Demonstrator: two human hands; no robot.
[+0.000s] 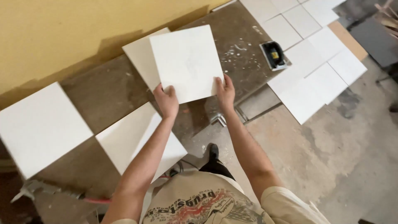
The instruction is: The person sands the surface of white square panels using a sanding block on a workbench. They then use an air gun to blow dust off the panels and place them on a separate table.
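Note:
I hold a square white tile [187, 62] flat above a stained brown workbench [103, 93]. My left hand [166, 101] grips its near left corner and my right hand [225, 91] grips its near right corner. Under it, partly covered, lies another white tile [141, 58] on the bench. A third white tile [128, 139] lies near my left forearm, hanging over the bench's front edge. A fourth white tile [39, 126] rests at the far left.
A yellow wall [62, 29] runs behind the bench. A small black and yellow tool [273, 55] sits at the bench's right end. Several white tiles [315, 70] cover the floor at right. My black shoe [213, 152] stands on the concrete floor [331, 157].

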